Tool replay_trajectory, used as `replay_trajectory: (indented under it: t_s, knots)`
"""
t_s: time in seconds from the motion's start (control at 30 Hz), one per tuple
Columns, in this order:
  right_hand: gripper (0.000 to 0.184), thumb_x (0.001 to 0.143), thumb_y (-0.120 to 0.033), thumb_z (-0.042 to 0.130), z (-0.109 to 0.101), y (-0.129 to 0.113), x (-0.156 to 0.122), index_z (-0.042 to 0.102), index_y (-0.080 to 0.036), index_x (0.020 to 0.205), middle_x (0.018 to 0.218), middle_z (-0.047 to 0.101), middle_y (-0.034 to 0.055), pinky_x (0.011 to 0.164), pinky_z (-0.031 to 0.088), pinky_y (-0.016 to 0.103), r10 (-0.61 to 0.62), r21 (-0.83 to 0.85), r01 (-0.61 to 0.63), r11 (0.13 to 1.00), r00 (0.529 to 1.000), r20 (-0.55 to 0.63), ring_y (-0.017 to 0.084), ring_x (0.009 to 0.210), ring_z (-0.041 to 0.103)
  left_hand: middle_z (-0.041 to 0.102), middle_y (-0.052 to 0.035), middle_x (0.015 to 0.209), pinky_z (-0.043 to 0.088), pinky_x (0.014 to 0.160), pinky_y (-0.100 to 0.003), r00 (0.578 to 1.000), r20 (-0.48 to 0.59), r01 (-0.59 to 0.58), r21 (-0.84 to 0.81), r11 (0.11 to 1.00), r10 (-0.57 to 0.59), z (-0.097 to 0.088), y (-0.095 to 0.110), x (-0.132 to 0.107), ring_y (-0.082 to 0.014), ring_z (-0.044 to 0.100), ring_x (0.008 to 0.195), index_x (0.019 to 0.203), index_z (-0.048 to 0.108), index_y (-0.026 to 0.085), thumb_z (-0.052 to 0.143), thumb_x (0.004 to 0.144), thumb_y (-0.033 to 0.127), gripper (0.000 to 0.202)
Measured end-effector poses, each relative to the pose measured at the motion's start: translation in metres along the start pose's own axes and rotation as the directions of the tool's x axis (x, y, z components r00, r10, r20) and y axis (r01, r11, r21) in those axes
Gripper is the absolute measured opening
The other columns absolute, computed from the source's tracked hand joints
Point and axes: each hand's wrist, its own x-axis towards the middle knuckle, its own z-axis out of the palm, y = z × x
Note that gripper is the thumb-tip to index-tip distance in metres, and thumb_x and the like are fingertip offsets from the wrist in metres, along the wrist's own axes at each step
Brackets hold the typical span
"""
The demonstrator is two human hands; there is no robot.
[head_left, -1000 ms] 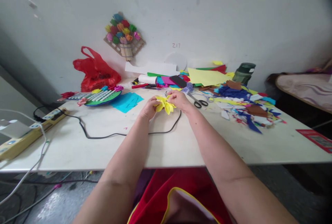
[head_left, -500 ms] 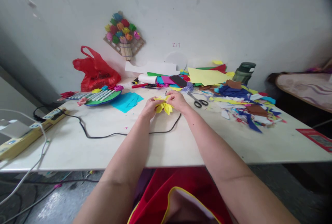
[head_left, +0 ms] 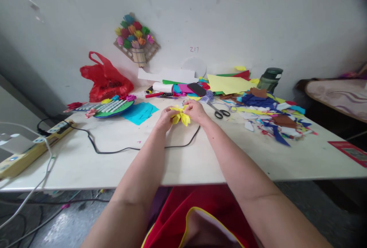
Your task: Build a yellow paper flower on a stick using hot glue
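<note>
Both of my hands meet over the middle of the white table (head_left: 200, 163), pinched on a yellow paper flower (head_left: 180, 116). My left hand (head_left: 164, 119) grips its left side with the fingers curled. My right hand (head_left: 196, 111) pinches its upper right edge. The flower's folded petals stick out between and below the fingers. A black cable (head_left: 126, 148) loops on the table just in front of the hands.
Scissors (head_left: 218, 111) lie right of my hands, beside a heap of coloured paper scraps (head_left: 272, 118) and sheets (head_left: 229, 83). A green bottle (head_left: 269, 79), a turquoise sheet (head_left: 140, 112), a plate of markers (head_left: 113, 106), a red bag (head_left: 104, 79) and a power strip (head_left: 34, 144) stand around.
The hands and flower stay in the same spot; the fingers have shifted slightly on the yellow petals, squeezing them a little closer together.
</note>
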Motion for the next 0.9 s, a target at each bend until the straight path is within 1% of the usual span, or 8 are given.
replay_trajectory:
  t_s: [0.13,0.27,0.37,0.47,0.6,0.7,0.8,0.9]
  knots:
    - [0.017,0.06,-0.011,0.064,0.0005,-0.0012,0.0005,0.056,-0.019,0.048,0.096,0.064,0.0068,0.093,0.045,0.036,-0.009,-0.032,0.009,0.999,1.0,0.017,0.02,0.089,0.061,0.06,0.0005,0.056,0.046,0.055,-0.031,1.0,-0.018,0.004,-0.01,1.0,-0.004,0.0008,0.0008,0.0005,-0.0159,0.058,0.052,0.065,0.057,0.016,0.071,0.051,0.02,0.021]
    - [0.017,0.059,-0.01,0.065,0.0015,-0.0001,0.0003,0.056,-0.019,0.048,0.092,0.065,0.0048,0.091,0.047,0.036,-0.025,-0.046,0.025,0.999,1.0,-0.001,0.018,0.087,0.061,0.056,0.0011,0.051,0.041,0.048,-0.028,0.998,-0.054,-0.015,-0.012,1.0,0.014,0.0046,0.003,-0.0016,-0.0146,0.054,0.046,0.061,0.055,0.016,0.069,0.048,0.019,0.019]
    - [0.018,0.058,-0.009,0.065,0.0026,-0.0004,-0.0004,0.056,-0.018,0.047,0.093,0.065,0.0057,0.091,0.047,0.036,-0.006,-0.073,0.006,0.997,1.0,0.0,0.019,0.088,0.061,0.054,0.0008,0.049,0.038,0.045,-0.026,0.996,-0.083,-0.007,0.019,1.0,0.008,0.0062,0.004,-0.0027,-0.0131,0.052,0.043,0.058,0.055,0.015,0.068,0.049,0.019,0.016]
    - [0.018,0.06,-0.009,0.065,0.0034,-0.0018,-0.0012,0.056,-0.018,0.047,0.097,0.065,0.0069,0.092,0.047,0.036,0.011,-0.097,-0.011,0.995,1.0,0.001,0.02,0.09,0.062,0.054,0.0006,0.048,0.037,0.044,-0.026,0.995,-0.096,0.008,0.042,0.999,-0.004,0.0071,0.0044,-0.0026,-0.0127,0.051,0.042,0.057,0.056,0.014,0.067,0.051,0.019,0.013]
    - [0.019,0.062,-0.011,0.063,0.0046,-0.0001,-0.0005,0.055,-0.019,0.047,0.098,0.065,0.0069,0.091,0.048,0.038,0.008,-0.119,-0.009,0.993,1.0,-0.009,0.021,0.091,0.062,0.054,0.0008,0.048,0.037,0.046,-0.026,0.991,-0.13,0.009,0.042,0.999,-0.003,0.0086,0.005,-0.0025,-0.013,0.05,0.044,0.056,0.056,0.015,0.066,0.049,0.02,0.013]
    - [0.018,0.061,-0.012,0.063,0.0058,0.0038,0.0011,0.055,-0.02,0.047,0.094,0.066,0.0052,0.09,0.048,0.038,-0.022,-0.119,0.019,0.993,0.999,-0.027,0.02,0.088,0.062,0.052,0.0013,0.047,0.035,0.046,-0.026,0.99,-0.14,-0.015,0.037,0.999,0.02,0.0094,0.0054,-0.0035,-0.0118,0.048,0.043,0.053,0.054,0.016,0.067,0.048,0.021,0.016]
    - [0.018,0.06,-0.012,0.063,0.0067,0.0059,0.0018,0.055,-0.02,0.047,0.091,0.065,0.0045,0.088,0.05,0.037,-0.044,-0.112,0.036,0.993,0.997,-0.067,0.019,0.086,0.061,0.05,0.0026,0.046,0.03,0.046,-0.024,0.987,-0.148,-0.049,0.055,0.997,0.056,0.0095,0.0051,-0.0041,-0.0089,0.044,0.042,0.051,0.052,0.016,0.069,0.048,0.021,0.017]
    - [0.018,0.061,-0.012,0.062,0.0069,0.0035,0.0002,0.054,-0.02,0.048,0.097,0.065,0.0062,0.086,0.051,0.038,-0.041,-0.127,0.028,0.991,0.994,-0.097,0.02,0.089,0.062,0.049,0.0031,0.046,0.028,0.047,-0.024,0.983,-0.169,-0.067,0.066,0.996,0.077,0.0093,0.0039,-0.0033,-0.0077,0.042,0.043,0.051,0.052,0.016,0.068,0.05,0.02,0.017]
